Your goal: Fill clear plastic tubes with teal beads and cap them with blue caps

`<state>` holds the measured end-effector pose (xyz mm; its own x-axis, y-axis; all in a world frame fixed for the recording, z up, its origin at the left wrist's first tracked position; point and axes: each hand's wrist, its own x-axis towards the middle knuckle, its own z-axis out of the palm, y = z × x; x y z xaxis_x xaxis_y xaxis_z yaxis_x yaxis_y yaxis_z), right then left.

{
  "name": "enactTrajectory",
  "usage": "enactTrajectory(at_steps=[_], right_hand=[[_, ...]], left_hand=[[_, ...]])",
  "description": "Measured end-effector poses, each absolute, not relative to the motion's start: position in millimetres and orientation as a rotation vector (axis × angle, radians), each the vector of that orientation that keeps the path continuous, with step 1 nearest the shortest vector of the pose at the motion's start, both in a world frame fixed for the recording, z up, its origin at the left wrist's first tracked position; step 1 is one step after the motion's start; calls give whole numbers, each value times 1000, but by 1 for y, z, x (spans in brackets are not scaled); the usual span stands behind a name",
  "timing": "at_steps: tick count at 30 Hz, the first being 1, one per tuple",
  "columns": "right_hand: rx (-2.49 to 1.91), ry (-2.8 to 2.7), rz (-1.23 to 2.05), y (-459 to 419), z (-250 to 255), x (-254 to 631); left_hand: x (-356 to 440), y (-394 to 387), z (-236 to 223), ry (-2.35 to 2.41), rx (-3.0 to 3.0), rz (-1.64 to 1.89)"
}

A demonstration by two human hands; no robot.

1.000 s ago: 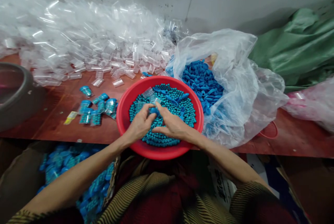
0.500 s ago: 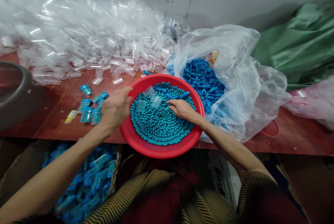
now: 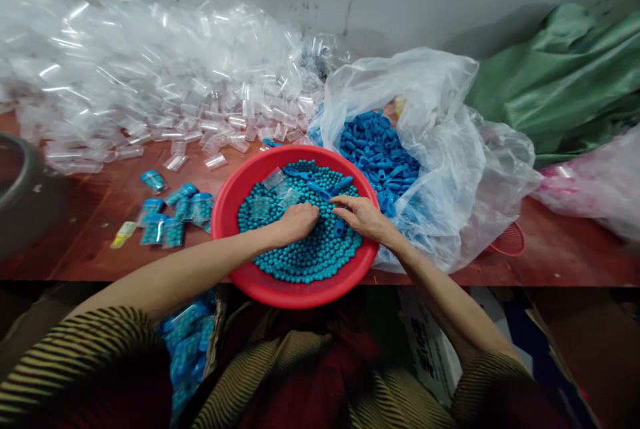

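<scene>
A red plastic basin (image 3: pixel 227 205) is filled with small turquoise beads (image 3: pixel 300 262). On the beads lie several blue plastic caps (image 3: pixel 345 183) and small clear plastic sleeves (image 3: pixel 274 179). My left hand (image 3: pixel 299 223) reaches into the middle of the basin, its fingers closed down at the beads; whatever they hold is hidden. Just to its right hovers my right hand (image 3: pixel 364 217), thumb and forefinger apart, over the basin's right side. Below its fingertips a blue cap (image 3: pixel 339 226) sits among the beads.
Clear plastic sleeves (image 3: pixel 215 161) are heaped along the wall. A transparent bag (image 3: pixel 440 129) of blue caps (image 3: pixel 380 149) stands behind the basin. Bead-filled packs (image 3: pixel 154 229) and a yellow-ended piece (image 3: pixel 123 234) lie on the left, near a grey tub (image 3: pixel 35 195). More packs (image 3: pixel 187 349) fill a box below.
My left hand has moved right, from beside the packs into the basin. My right hand has shifted slightly right and its fingers have parted. An additional pack shows near the basin's left rim.
</scene>
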<state>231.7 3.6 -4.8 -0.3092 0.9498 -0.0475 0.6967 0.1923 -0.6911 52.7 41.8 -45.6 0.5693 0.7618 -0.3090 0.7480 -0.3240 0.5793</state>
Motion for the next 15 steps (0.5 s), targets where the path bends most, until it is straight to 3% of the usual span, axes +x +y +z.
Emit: enactTrajectory(at_steps=[9,15], right_hand=[[-1454,-1902,921,9,-7,241],[-1562,-2211,735,-2,-3,247]], left_hand=[[64,61,-54,1046,1620,77],[49,61,-41,984,1222,184]])
